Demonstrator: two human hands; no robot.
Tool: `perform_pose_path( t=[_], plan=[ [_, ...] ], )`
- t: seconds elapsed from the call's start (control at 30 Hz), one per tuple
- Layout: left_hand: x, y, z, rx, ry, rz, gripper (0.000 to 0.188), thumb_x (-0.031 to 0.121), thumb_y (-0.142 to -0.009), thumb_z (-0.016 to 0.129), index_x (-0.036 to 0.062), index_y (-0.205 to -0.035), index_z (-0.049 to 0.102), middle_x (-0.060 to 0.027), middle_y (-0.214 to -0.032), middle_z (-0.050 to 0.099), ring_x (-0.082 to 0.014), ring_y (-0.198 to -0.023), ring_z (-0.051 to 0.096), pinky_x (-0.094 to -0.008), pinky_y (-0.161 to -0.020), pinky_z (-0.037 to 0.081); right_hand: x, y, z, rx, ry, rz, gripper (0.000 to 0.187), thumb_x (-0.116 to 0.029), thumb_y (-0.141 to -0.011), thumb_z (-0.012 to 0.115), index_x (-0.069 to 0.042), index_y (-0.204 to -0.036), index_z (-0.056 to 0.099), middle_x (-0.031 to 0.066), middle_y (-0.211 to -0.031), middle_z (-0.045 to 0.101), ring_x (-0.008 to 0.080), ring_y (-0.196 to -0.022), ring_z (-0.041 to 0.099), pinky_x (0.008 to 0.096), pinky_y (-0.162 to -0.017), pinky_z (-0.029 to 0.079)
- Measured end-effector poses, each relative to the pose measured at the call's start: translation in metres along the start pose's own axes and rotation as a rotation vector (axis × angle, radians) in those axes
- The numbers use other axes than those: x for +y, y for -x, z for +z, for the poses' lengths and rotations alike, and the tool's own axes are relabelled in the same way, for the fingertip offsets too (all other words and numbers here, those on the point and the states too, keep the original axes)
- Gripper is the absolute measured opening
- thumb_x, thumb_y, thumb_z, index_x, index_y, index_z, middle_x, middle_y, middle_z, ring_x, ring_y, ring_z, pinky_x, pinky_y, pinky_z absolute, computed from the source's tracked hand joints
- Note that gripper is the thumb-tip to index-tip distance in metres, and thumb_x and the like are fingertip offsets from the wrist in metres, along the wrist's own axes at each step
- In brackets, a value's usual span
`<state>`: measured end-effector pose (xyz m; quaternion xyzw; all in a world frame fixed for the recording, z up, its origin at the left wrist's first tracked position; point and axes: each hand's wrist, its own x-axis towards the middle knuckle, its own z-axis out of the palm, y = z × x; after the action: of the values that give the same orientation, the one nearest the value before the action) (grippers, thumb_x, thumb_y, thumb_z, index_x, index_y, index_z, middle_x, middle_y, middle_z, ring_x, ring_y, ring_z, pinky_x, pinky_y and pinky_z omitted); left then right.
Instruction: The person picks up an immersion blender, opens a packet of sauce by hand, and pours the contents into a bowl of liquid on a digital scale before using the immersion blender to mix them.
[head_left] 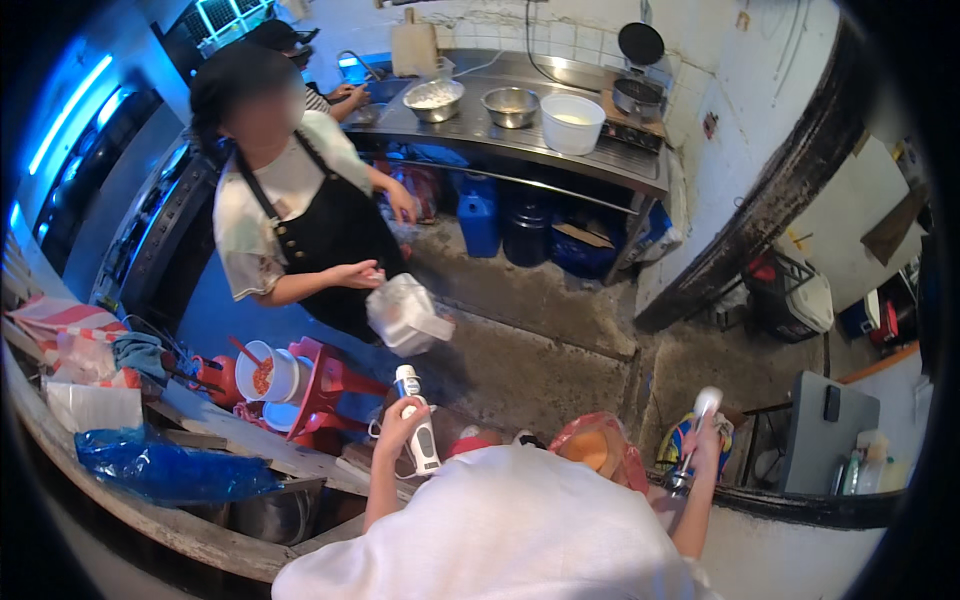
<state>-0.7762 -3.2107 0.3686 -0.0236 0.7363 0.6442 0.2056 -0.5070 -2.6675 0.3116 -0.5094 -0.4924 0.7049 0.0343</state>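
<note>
My left hand (pixel 399 428) is wrapped round the white-and-grey motor handle of a hand blender (pixel 423 440), held upright beside my body. Out to the right, my right hand (pixel 706 452) is closed on a blender shaft (pixel 709 400) with a white end up and a metal part pointing down. The two parts are well apart. Between my hands, below me, is a red plastic bag (pixel 630 462) with something orange in it. My white shirt hides much of what lies closest to me.
Ahead on the left, a co-worker (pixel 330 215) in a black apron carries a white foam box (pixel 403 312) in a clear bag. Red stools (pixel 325 385) and a white bucket (pixel 285 375) stand on my left. A steel counter (pixel 470 125) holds bowls and a white tub (pixel 572 128).
</note>
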Motion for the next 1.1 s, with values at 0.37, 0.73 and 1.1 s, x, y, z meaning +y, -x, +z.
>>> perform_pose_path(
  t=[0.37,0.73,1.1],
  plan=[
    [-0.025,0.022,-0.043,0.100,-0.076,-0.080,0.015,0.016,-0.073,0.066,0.0060,-0.077,0.055,-0.0004,-0.075,0.055,-0.0079,-0.067,0.051,-0.0219,-0.058,0.041,0.019,0.083,0.107,0.550,0.294,-0.566,0.040,-0.038,-0.089,0.039,0.001,-0.090,0.050,0.0051,-0.056,0.043,0.0168,-0.049,0.043,0.0305,-0.050,0.038],
    [-0.009,0.049,-0.055,0.161,-0.040,-0.224,0.018,0.019,-0.072,0.067,0.0075,-0.071,0.054,0.0015,-0.075,0.055,-0.0073,-0.069,0.050,-0.0226,-0.061,0.041,0.076,0.051,0.062,0.593,-0.077,-0.161,0.040,-0.048,-0.087,0.037,-0.008,-0.086,0.043,0.0017,-0.044,0.030,0.0126,-0.032,0.033,0.0264,-0.027,0.024],
    [-0.044,0.063,-0.048,0.196,0.074,-0.185,0.020,0.003,-0.067,0.066,0.0086,-0.082,0.053,-0.0008,-0.081,0.057,-0.0099,-0.073,0.054,-0.0238,-0.064,0.043,0.120,0.050,0.047,0.480,-0.340,-0.023,0.030,-0.036,-0.087,0.043,-0.006,-0.090,0.045,0.0031,-0.057,0.041,0.0107,-0.039,0.034,0.0247,-0.033,0.027]
  ],
)
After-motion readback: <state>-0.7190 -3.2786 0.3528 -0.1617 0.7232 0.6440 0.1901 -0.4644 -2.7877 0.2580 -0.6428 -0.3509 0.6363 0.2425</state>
